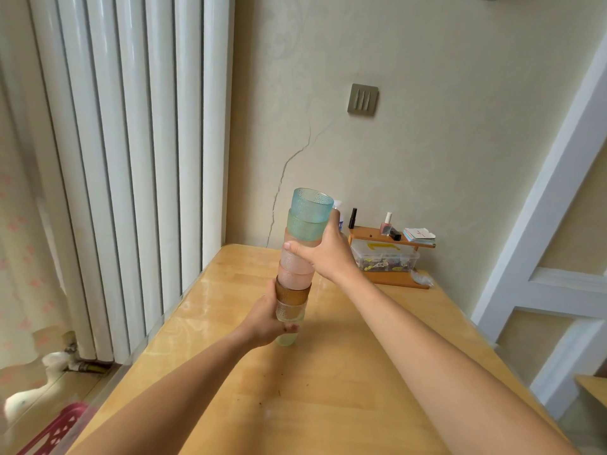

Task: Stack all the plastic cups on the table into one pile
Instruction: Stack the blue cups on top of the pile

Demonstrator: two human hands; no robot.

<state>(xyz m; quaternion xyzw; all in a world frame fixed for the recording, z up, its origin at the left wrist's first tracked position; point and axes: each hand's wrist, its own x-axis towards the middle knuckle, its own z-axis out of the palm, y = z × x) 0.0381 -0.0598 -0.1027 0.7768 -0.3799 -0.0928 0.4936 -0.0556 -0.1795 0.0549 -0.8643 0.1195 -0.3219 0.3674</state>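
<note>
A tall pile of several nested plastic cups (300, 257) stands on the wooden table (328, 389), near its middle. From the top down the cups are blue, green, pink, amber and clear, with a pale yellow-green one at the bottom. The pile leans slightly to the right at the top. My left hand (267, 318) wraps around the lowest cups from the left. My right hand (325, 249) grips the pink cups from the right, just under the green one, thumb across the front. I see no loose cups on the table.
A small wooden shelf (391, 238) with bottles, cards and a clear plastic box (384, 259) stands at the table's far right by the wall. White radiator pipes (131, 159) run along the left. A pink basket (56, 431) lies on the floor at the lower left.
</note>
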